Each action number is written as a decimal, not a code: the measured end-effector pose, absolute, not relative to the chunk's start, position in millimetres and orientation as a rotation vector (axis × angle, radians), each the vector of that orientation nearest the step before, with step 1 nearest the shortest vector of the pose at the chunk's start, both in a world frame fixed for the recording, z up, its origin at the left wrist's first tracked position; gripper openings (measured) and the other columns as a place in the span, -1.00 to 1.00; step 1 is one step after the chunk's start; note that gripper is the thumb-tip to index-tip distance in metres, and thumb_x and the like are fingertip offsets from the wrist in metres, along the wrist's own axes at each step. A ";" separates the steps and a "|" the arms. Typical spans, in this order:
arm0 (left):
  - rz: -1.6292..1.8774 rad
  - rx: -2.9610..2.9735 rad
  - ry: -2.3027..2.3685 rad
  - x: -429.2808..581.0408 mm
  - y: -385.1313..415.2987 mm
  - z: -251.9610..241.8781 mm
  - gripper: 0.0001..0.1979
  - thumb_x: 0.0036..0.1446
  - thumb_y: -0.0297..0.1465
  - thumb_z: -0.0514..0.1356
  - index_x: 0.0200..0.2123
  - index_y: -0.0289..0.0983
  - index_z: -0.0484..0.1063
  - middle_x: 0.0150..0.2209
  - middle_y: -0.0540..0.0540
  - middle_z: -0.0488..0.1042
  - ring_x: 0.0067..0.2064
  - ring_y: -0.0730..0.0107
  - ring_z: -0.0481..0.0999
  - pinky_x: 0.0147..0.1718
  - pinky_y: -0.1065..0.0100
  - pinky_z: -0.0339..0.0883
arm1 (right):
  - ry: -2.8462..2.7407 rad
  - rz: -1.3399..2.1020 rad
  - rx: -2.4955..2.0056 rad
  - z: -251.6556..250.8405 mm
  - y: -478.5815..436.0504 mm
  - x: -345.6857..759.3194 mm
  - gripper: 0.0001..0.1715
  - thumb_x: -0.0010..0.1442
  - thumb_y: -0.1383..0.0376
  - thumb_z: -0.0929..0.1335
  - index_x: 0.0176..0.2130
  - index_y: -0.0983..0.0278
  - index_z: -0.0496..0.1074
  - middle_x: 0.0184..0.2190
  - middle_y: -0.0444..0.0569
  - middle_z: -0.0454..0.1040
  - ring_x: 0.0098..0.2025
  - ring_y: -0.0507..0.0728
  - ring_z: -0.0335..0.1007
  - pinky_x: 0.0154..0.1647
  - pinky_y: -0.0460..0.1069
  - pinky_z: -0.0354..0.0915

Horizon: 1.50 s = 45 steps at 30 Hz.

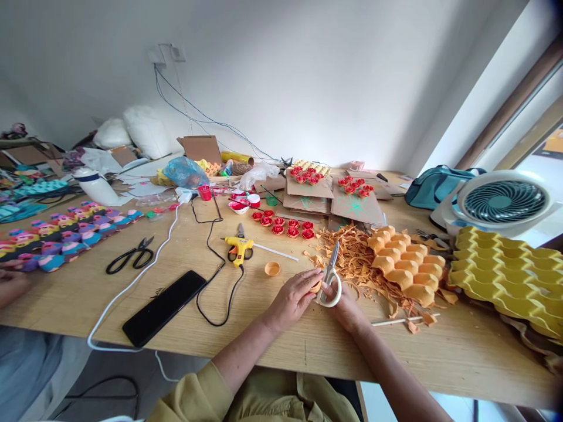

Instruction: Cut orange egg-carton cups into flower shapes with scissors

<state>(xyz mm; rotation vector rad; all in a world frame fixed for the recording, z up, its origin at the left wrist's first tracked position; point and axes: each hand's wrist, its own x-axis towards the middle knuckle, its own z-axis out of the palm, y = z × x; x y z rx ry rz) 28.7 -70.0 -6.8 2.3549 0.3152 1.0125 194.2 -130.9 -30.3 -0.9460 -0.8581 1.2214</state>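
My left hand (292, 298) is closed on a small orange egg-carton cup (315, 286), mostly covered by my fingers. In my right hand (347, 309) is a pair of white-handled scissors (331, 282), blades pointing away from me, close beside the cup. A second orange cup (272, 269) stands on the table to the left of my hands. Just beyond my right hand lies a heap of orange carton scraps (352, 258), with an orange egg carton (407, 264) against it. Several red paper roses (292, 228) sit in rows farther back.
A yellow glue gun (240, 251) with a black cord, a black phone (165, 306) and black scissors (131, 255) lie on the left. On the right are a yellow egg tray (505, 275) and a fan (504, 202). A co-worker's hand (13, 284) rests beside painted cartons (65, 237).
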 end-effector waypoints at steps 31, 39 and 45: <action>1.103 1.926 0.569 27.8 -74.2 -5.5 -0.58 0.21 -0.33 0.23 0.12 -0.23 0.30 0.03 -0.19 0.48 0.06 0.23 0.49 0.03 0.22 0.39 | -0.913 1.292 -0.876 -24.1 -132.4 191.6 -0.62 0.12 0.00 0.47 -0.18 0.18 0.45 -0.30 -0.04 0.50 -0.29 0.12 0.39 -0.21 0.03 0.32; 1.102 1.957 0.633 26.8 -71.3 -8.2 -0.53 0.10 -0.25 0.32 0.06 -0.24 0.35 -0.06 -0.16 0.47 -0.03 0.22 0.48 -0.06 0.23 0.38 | -0.926 1.243 -0.911 -24.2 -132.2 192.5 -0.59 0.06 0.03 0.52 -0.19 0.17 0.42 -0.31 -0.10 0.42 -0.30 0.09 0.32 -0.26 -0.01 0.28; 1.036 1.889 0.554 25.4 -72.5 -3.4 -0.63 0.24 -0.24 0.19 0.07 -0.24 0.36 0.01 -0.18 0.47 0.05 0.20 0.47 0.00 0.23 0.37 | -0.932 1.249 -0.916 -14.0 -135.3 189.7 -0.56 0.09 -0.06 0.47 -0.18 0.18 0.45 -0.28 -0.05 0.48 -0.25 0.16 0.38 -0.20 0.05 0.31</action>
